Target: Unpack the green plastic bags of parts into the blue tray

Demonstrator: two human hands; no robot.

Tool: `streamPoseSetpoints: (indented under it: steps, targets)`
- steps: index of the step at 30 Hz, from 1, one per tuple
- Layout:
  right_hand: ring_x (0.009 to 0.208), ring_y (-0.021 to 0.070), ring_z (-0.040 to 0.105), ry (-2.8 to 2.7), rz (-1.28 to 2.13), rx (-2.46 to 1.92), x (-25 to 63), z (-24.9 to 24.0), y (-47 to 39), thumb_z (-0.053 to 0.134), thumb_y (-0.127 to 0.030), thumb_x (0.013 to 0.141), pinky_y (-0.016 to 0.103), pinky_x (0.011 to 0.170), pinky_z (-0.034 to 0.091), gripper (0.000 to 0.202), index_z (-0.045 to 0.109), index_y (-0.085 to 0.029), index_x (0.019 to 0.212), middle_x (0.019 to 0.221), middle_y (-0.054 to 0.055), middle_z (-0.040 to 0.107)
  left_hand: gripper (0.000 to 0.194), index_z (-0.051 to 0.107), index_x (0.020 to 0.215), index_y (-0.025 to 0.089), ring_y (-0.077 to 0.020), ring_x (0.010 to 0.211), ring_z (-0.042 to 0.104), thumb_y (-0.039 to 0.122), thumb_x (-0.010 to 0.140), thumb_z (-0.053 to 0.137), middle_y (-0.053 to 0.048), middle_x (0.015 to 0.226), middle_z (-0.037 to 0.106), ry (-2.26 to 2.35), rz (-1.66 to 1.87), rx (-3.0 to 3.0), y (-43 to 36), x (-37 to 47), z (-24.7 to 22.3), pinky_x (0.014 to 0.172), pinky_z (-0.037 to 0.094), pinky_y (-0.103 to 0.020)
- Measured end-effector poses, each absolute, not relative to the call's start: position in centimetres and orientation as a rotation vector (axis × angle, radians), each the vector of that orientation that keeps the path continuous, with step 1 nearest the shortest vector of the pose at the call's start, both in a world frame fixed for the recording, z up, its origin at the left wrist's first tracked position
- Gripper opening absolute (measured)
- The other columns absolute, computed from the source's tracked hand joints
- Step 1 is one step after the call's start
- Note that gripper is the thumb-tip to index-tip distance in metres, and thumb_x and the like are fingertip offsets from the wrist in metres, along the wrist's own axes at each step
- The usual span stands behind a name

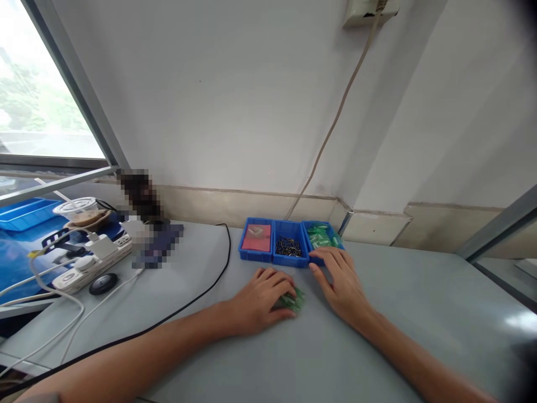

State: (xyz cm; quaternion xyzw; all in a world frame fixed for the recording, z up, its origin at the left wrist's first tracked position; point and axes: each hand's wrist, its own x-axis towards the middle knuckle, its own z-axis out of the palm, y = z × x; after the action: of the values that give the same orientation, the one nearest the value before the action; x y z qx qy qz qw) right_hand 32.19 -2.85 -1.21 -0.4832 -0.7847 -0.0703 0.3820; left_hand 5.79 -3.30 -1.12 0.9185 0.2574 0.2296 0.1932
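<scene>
My left hand [268, 299] rests low over the table, its fingers curled around some shiny green plastic [296, 300]. Part of that plastic is covered by the fingers, and I cannot tell whether it is one packet or several pieces. At the near edge of the right blue bin [325, 258] is my right hand [338, 280], fingers apart and nothing visible in it. Green and whitish plastic pieces [319, 235] lie in that bin. The middle blue bin [289, 261] contains many small dark metal screws or pins [287, 246].
A left blue bin [255, 256] holds a pink-red sheet [257, 239] with a small clear item on top. A black cable [201, 294] crosses the table. At left are a power strip [94, 263], a black oval object [103, 284], white cables and a lidded cup [78, 210].
</scene>
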Motion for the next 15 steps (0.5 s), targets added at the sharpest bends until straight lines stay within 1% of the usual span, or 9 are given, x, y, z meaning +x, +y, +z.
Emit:
streamPoseSetpoints:
  steps: [3, 5, 7, 9, 11, 13, 15]
  targets:
    - [0.111, 0.0314, 0.066, -2.086, -0.048, -1.133, 31.8, -0.8, -3.3, 0.051, -0.032, 0.109, 0.05, 0.099, 0.049, 0.02, 0.069, -0.026, 0.114, 0.112, 0.01, 0.076, 0.025, 0.068, 0.122, 0.022, -0.0266, 0.114, 0.059, 0.042, 0.11, 0.057, -0.009, 0.123, 0.071, 0.757, 0.647, 2.602, -3.2, 6.0, -1.3, 0.101, 0.041, -0.04]
    - [0.103, 0.0293, 0.068, -2.142, 0.019, -1.109, 31.6, -0.7, -3.5, 0.049, -0.03, 0.11, 0.048, 0.094, 0.05, 0.021, 0.069, -0.026, 0.109, 0.107, 0.009, 0.077, 0.028, 0.07, 0.116, 0.021, -0.0245, 0.106, 0.061, 0.038, 0.114, 0.048, -0.009, 0.114, 0.073, 0.765, 0.658, 2.586, -3.2, 6.0, -1.3, 0.098, 0.042, -0.039]
    - [0.102, 0.0282, 0.069, -2.185, 0.08, -1.094, 31.6, -0.7, -3.7, 0.047, -0.03, 0.112, 0.047, 0.092, 0.05, 0.021, 0.068, -0.026, 0.108, 0.107, 0.008, 0.076, 0.033, 0.07, 0.11, 0.019, -0.0224, 0.1, 0.062, 0.037, 0.115, 0.043, -0.008, 0.107, 0.072, 0.786, 0.716, 2.484, -3.0, 6.0, -1.2, 0.095, 0.045, -0.036]
    - [0.101, 0.0269, 0.069, -2.204, 0.17, -1.093, 31.6, -0.7, -4.0, 0.047, -0.031, 0.112, 0.045, 0.09, 0.051, 0.018, 0.064, -0.027, 0.113, 0.109, 0.008, 0.074, 0.033, 0.068, 0.108, 0.019, -0.02, 0.094, 0.063, 0.039, 0.115, 0.043, -0.006, 0.102, 0.072, 0.84, 0.776, 2.311, -2.8, 6.0, -1.1, 0.089, 0.048, -0.032]
    - [0.091, 0.0239, 0.069, -2.214, 0.296, -1.132, 31.5, -0.7, -4.3, 0.05, -0.035, 0.111, 0.04, 0.083, 0.053, 0.013, 0.06, -0.027, 0.115, 0.107, 0.007, 0.072, 0.034, 0.066, 0.108, 0.019, -0.0172, 0.084, 0.062, 0.043, 0.115, 0.042, -0.003, 0.095, 0.07, 0.912, 0.788, 2.144, -2.6, 5.8, -1.0, 0.079, 0.048, -0.028]
    - [0.079, 0.0204, 0.065, -2.231, 0.434, -1.195, 31.3, -0.6, -4.8, 0.057, -0.04, 0.108, 0.036, 0.073, 0.051, 0.014, 0.055, -0.027, 0.112, 0.097, 0.003, 0.068, 0.039, 0.064, 0.111, 0.019, -0.0145, 0.072, 0.06, 0.047, 0.115, 0.037, -0.001, 0.087, 0.066, 0.963, 0.755, 2.026, -2.5, 5.7, -0.9, 0.07, 0.046, -0.026]
    - [0.072, 0.0189, 0.06, -2.246, 0.564, -1.236, 30.9, -0.6, -5.2, 0.065, -0.042, 0.104, 0.033, 0.067, 0.047, 0.02, 0.052, -0.027, 0.109, 0.085, -0.002, 0.063, 0.044, 0.063, 0.121, 0.02, -0.0132, 0.064, 0.058, 0.05, 0.116, 0.032, 0.001, 0.08, 0.063, 0.969, 0.7, 1.968, -2.6, 5.7, -0.7, 0.065, 0.044, -0.026]
